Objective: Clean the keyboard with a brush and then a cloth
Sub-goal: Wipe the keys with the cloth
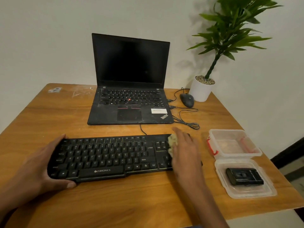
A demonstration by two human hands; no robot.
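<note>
With our left hand (41,163) gripping the black plastic keyboard's (108,157) left end, lower centre of the wooden desk (115,199), our right hand (184,148) presses the crumpled pale-yellow cloth (172,143) onto its right-hand keys, so we'd wipe gently along each row.

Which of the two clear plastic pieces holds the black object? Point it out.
The nearer, flatter lid, lying beside the keyboard's right end; the black object sits on it. The deeper red-clipped container behind holds nothing black.
</note>
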